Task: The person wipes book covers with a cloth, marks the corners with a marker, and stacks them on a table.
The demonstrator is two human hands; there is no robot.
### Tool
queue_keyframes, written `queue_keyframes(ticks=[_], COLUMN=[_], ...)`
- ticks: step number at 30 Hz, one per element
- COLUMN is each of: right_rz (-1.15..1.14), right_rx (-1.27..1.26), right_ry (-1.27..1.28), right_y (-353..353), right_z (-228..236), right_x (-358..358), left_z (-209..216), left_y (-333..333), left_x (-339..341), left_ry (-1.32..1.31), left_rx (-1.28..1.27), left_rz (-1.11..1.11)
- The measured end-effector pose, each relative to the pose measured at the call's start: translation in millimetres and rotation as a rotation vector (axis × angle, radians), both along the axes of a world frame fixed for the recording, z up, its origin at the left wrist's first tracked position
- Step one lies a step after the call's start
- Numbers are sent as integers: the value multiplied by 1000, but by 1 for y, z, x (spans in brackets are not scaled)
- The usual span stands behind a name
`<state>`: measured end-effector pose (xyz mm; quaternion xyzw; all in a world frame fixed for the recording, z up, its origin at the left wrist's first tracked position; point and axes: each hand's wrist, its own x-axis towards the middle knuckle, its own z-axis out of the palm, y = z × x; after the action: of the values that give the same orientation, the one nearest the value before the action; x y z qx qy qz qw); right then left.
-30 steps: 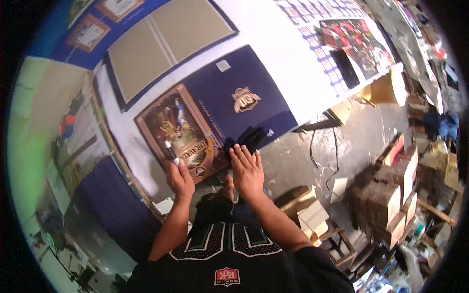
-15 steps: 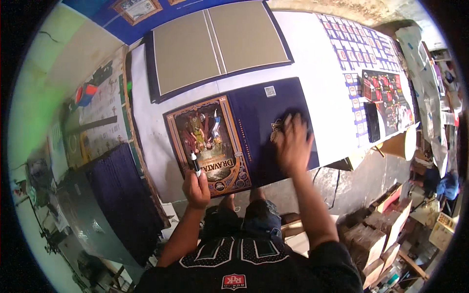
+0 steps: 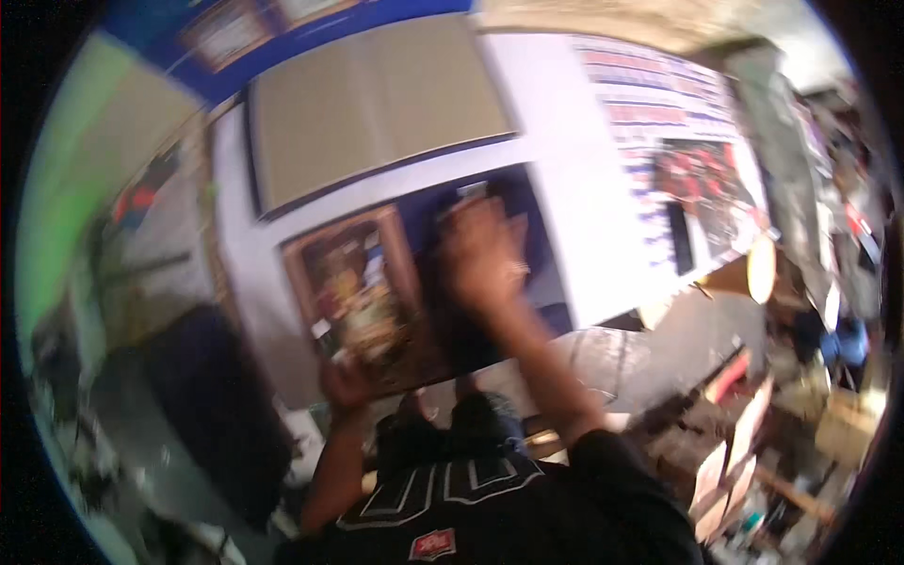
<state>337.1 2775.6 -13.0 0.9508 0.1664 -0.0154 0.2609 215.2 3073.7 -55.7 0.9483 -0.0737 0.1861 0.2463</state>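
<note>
A dark blue printed cover (image 3: 541, 235) lies spread on the white table, an ornate picture panel (image 3: 363, 301) on its left half. Flat on the plain dark half rests my right hand (image 3: 482, 254), its fingers stretched toward a small pale printed square near the far edge. My left hand (image 3: 347, 381) is at the near left corner of the picture panel, closed around a marker pen (image 3: 321, 329) whose white end shows. Motion blurs both hands and the cover's details; whether the left hand touches the cover, I cannot tell.
Behind lies another spread cover with grey-beige boards (image 3: 377, 104). To the right are printed sheets (image 3: 650, 89), a dark red printed sheet (image 3: 706, 179) and a black slab-shaped thing (image 3: 680, 235). Cardboard boxes (image 3: 697, 452) stand on the floor at right.
My right hand has slid away from me and leftward over the dark half, toward the pale square. The left hand still holds the marker pen. The whole view has shifted and blurred.
</note>
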Motion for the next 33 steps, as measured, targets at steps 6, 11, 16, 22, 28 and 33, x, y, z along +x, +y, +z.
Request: queue_keyframes(ticks=[6, 11, 16, 22, 28, 33], right_rz=[-391, -383, 81, -146, -320, -23], right_rx=[655, 830, 956, 1017, 766, 902], right_ry=[451, -28, 228, -35, -396, 121], right_y=[15, 2, 105, -12, -2, 125], right_z=[61, 46, 27, 31, 12, 29], right_x=[-89, 73, -87, -81, 88, -4], left_z=[31, -4, 29, 43, 44, 55], left_y=[11, 11, 13, -4, -10, 5], left_x=[-9, -8, -4, 6, 9, 5], left_ry=[147, 239, 162, 167, 158, 220], left_rx=[-355, -458, -376, -380, -475, -452], left_rz=[124, 171, 95, 53, 78, 213])
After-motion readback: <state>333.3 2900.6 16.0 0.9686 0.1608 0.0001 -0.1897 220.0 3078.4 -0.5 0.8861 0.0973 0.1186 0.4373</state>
